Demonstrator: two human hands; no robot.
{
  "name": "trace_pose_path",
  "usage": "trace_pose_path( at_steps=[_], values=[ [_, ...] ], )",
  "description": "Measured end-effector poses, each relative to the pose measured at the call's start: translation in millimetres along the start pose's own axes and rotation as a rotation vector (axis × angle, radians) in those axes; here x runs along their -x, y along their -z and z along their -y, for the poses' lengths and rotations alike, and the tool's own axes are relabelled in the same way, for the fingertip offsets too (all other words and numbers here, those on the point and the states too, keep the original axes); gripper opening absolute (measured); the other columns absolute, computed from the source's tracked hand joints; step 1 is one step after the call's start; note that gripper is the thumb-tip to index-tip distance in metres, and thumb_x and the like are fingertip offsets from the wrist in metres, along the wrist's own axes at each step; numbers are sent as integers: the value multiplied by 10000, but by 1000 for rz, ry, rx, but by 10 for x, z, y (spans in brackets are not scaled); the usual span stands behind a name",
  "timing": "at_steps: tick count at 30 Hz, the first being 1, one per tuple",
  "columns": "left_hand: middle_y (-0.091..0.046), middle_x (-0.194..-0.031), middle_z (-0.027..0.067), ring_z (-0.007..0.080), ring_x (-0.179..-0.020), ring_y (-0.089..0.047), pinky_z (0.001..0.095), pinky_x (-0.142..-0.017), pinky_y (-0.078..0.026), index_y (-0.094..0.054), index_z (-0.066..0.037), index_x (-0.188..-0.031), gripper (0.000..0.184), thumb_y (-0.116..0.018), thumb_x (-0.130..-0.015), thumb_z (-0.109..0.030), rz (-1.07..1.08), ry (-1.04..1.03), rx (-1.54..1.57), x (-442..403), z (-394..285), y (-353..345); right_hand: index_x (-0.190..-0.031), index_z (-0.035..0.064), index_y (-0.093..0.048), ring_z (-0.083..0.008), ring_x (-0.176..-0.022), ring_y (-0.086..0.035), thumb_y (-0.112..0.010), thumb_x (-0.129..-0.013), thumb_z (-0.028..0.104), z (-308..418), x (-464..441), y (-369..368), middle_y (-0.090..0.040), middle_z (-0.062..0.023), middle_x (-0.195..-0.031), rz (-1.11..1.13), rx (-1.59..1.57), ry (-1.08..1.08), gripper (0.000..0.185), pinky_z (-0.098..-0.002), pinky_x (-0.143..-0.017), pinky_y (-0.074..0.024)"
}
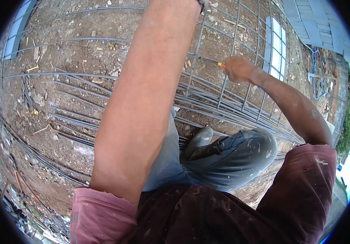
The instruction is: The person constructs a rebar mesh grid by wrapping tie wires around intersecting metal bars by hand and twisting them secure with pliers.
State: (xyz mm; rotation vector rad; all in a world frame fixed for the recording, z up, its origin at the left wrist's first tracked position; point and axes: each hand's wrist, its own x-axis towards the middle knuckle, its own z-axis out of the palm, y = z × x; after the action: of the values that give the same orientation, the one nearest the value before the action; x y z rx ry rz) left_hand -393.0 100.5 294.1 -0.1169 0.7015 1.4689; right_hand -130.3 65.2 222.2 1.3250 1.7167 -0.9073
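Observation:
A grid of thin steel bars (236, 30) spans the upper part of the head view. My right hand (239, 69) is closed around a tool with a yellow and orange handle (221, 65); its thin metal shaft points left to a bar crossing of the grid. My left forearm (142, 93) reaches up through the middle of the view, with a dark band at the wrist. The left hand itself lies beyond the top edge, out of sight. Under the grid runs a bundle of loose steel bars (240, 114).
Bent bars (32, 151) curve along the left over rubble-strewn soil. A white panel (275, 44) lies beneath the grid at the right. Grey sheets (315, 24) and a blue cord (314, 77) are at the upper right. My bent knee (260, 146) is below the bars.

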Motion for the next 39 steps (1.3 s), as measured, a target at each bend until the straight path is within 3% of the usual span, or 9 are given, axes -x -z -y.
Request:
trace_pose_path(
  at_steps=[2,4,14,21,24,27,29,34,39],
  values=[
    [-702,-920,41,189,-849,-670,394,-901,-494,-626,-86,-1064,234,-464,-972,-227,5,-17,-40,69,8,1,-986,-27,-626,-240,-587,-689,-557,-1053,256,-50,74,-62,-665,-155,-784,178,-282,-156,298,-382,-480,-589],
    [-702,-945,37,194,-895,-670,405,-941,-472,-628,-86,-1077,241,-478,-980,-248,-68,55,-61,63,-71,-36,-984,-19,-607,-216,-541,-670,-561,-1061,311,-372,-66,-235,-656,-127,-747,540,-1337,65,342,-353,-428,-566],
    [-571,-1429,213,312,-1406,-445,525,-1209,-271,-434,28,-1475,582,-588,-993,-260,-145,94,-815,345,622,15,-867,-36,-616,-226,-480,-661,-570,-1060,300,-165,702,-399,-643,-119,-627,-180,-891,228,390,-348,-409,-532],
    [-724,-1091,178,235,-876,-685,410,-827,-538,-572,53,-1243,320,-480,-1074,-203,166,260,-1118,474,1538,240,-770,-20,-623,-204,-419,-633,-590,-1032,247,-407,797,-402,-644,-94,-552,-592,-557,133,376,-390,-457,-524],
    [-730,-898,152,172,-591,-616,318,-578,-515,-610,28,-1141,317,-411,-1101,-215,205,79,-1296,490,1784,290,-1202,-49,-640,-252,-693,-744,-595,-1037,269,-653,861,-538,-712,-179,-774,-330,-685,122,360,-401,-621,-606],
    [-690,-783,123,139,-494,-525,288,-467,-449,-620,2,-1084,342,-372,-1110,-232,63,61,-1241,453,2073,491,-1459,10,-469,-325,-1002,-729,-541,-1070,280,-936,899,-1061,-687,-261,-1112,-33,-1666,407,479,-462,-769,-631],
    [-667,-748,104,130,-482,-499,289,-453,-430,-620,-9,-1064,348,-363,-1110,-240,-76,65,-1181,391,2222,703,-1658,179,-78,-380,-1195,-640,-546,-1068,275,-1057,927,-1420,-585,-287,-1322,229,-1939,573,759,-497,-907,-602],
    [-553,-654,39,111,-459,-420,281,-424,-366,-612,-14,-1060,325,-399,-1096,-256,-120,143,-1071,255,2130,922,-1446,120,-475,-324,-928,-722,-548,-1071,299,-1650,635,-2315,-671,-246,-1159,-172,-1971,354,422,-559,-796,-588],
    [-471,-645,-5,91,-491,-325,283,-469,-340,-630,7,-1092,364,-402,-1096,-277,-87,208,-1033,373,2138,718,-1288,-64,-575,-407,-899,-689,-716,-939,264,-2422,542,-2502,-683,-215,-1083,-1135,-668,-418,499,-469,-803,-538]
  ],
)
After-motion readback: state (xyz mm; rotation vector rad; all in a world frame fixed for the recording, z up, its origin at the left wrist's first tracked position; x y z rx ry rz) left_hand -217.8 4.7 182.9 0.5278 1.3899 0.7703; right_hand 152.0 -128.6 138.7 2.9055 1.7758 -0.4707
